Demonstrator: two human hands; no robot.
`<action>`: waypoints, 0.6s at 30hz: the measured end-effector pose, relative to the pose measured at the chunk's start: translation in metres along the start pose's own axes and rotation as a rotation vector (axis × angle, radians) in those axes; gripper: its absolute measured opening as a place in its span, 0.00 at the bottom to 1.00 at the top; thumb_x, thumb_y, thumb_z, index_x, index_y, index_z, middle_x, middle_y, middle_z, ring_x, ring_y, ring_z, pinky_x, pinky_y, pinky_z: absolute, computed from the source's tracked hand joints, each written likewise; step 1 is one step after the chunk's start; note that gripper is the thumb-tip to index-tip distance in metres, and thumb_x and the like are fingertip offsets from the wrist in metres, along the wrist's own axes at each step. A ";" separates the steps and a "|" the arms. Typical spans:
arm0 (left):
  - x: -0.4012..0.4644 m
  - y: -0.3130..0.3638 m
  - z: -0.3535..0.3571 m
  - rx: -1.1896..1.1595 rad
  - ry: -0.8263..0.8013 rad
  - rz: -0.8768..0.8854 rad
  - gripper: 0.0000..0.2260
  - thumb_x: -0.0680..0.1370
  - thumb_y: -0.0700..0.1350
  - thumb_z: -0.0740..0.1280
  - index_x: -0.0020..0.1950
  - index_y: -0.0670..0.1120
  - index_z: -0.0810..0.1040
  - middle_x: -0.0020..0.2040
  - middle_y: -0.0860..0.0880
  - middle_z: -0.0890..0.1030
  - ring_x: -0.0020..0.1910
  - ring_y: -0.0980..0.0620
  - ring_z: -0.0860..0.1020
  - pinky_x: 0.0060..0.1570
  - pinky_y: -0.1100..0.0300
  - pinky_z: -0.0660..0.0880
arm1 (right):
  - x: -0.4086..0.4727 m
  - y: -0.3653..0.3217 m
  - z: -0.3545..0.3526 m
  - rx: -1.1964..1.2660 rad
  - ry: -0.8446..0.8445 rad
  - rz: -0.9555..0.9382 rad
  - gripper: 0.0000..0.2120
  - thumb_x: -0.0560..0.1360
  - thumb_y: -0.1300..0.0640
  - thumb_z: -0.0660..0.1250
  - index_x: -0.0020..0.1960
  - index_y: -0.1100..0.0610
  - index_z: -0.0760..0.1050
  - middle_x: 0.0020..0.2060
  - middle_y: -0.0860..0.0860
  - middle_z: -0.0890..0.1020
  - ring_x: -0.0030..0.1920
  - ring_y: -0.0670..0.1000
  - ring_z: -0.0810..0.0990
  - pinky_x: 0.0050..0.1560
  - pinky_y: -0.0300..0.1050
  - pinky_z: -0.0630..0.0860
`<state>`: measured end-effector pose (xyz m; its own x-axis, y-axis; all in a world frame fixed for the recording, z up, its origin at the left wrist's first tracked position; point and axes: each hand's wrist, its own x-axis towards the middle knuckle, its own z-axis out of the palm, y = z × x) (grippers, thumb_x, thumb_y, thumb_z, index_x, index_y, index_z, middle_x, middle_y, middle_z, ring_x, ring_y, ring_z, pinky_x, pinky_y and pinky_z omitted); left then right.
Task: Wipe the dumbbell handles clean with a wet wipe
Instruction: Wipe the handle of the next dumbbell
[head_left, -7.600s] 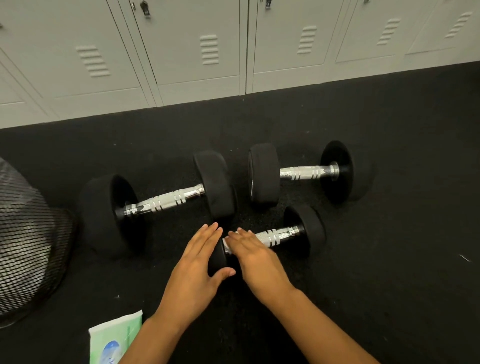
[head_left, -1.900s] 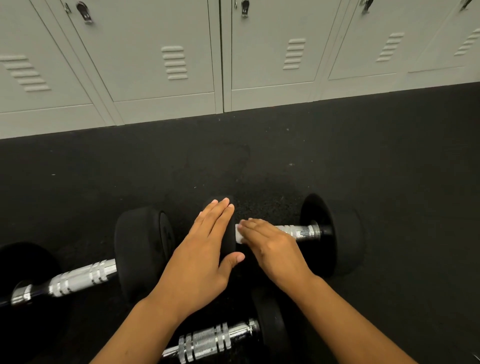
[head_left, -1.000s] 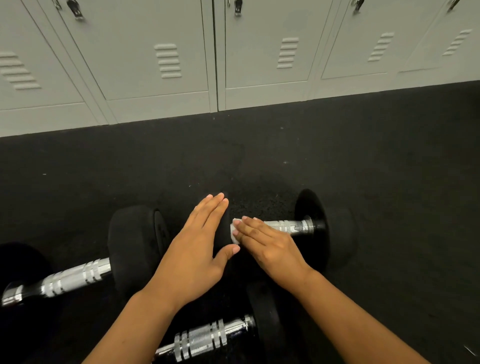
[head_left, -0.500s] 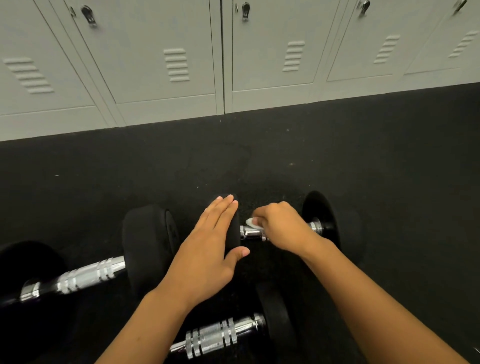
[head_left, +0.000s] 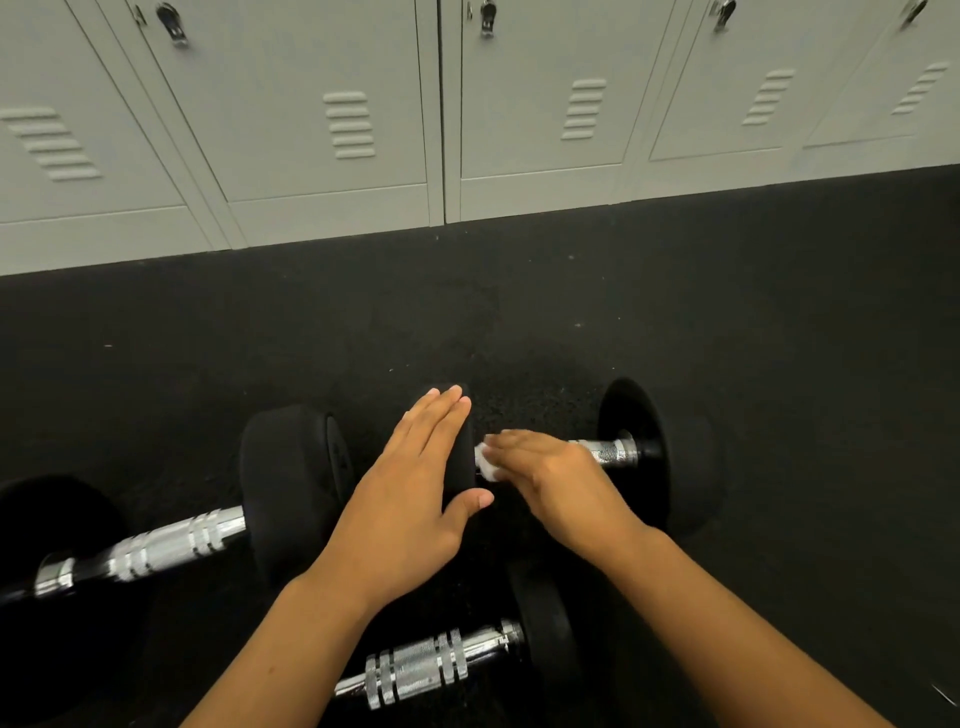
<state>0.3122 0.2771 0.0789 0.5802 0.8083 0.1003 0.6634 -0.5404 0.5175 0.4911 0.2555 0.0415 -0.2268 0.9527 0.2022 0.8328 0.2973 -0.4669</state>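
Three black dumbbells with chrome handles lie on the dark floor. My left hand (head_left: 415, 493) rests flat, fingers together, on the left weight of the far right dumbbell (head_left: 639, 447). My right hand (head_left: 550, 478) lies over that dumbbell's chrome handle (head_left: 608, 451), pressing a white wet wipe (head_left: 487, 465) against its left end; only a small corner of the wipe shows. A big dumbbell (head_left: 291, 488) lies at the left with its handle (head_left: 156, 548) bare. A small dumbbell's handle (head_left: 421, 665) shows between my forearms.
Grey metal lockers (head_left: 467, 104) line the far wall. Black rubber flooring (head_left: 779, 338) stretches in front of and to the right of the dumbbells.
My right hand slid back from the handle's right part to its left end and flattened over it with the wipe. The left hand stayed on the weight.
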 end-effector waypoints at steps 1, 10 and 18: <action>-0.001 0.001 0.000 -0.002 -0.003 0.001 0.35 0.75 0.54 0.65 0.75 0.51 0.50 0.74 0.62 0.47 0.72 0.65 0.41 0.70 0.67 0.46 | -0.004 0.005 -0.003 0.003 0.011 -0.009 0.11 0.73 0.60 0.64 0.53 0.58 0.80 0.52 0.54 0.83 0.54 0.54 0.80 0.55 0.49 0.76; -0.002 0.002 0.000 -0.006 -0.006 -0.004 0.35 0.75 0.54 0.65 0.75 0.52 0.49 0.74 0.63 0.46 0.71 0.67 0.40 0.71 0.66 0.46 | 0.001 0.004 -0.001 -0.016 0.027 0.017 0.09 0.73 0.60 0.62 0.50 0.58 0.80 0.48 0.53 0.83 0.49 0.54 0.81 0.46 0.51 0.78; -0.002 0.001 0.001 -0.006 0.005 -0.014 0.35 0.75 0.54 0.66 0.75 0.52 0.50 0.73 0.63 0.46 0.71 0.67 0.40 0.70 0.67 0.46 | -0.002 -0.002 0.004 -0.082 0.049 -0.013 0.14 0.70 0.61 0.64 0.53 0.62 0.80 0.52 0.57 0.82 0.53 0.58 0.81 0.51 0.56 0.78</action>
<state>0.3127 0.2747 0.0783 0.5685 0.8169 0.0977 0.6682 -0.5278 0.5243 0.4878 0.2538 0.0381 -0.2145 0.9442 0.2501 0.8688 0.3014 -0.3928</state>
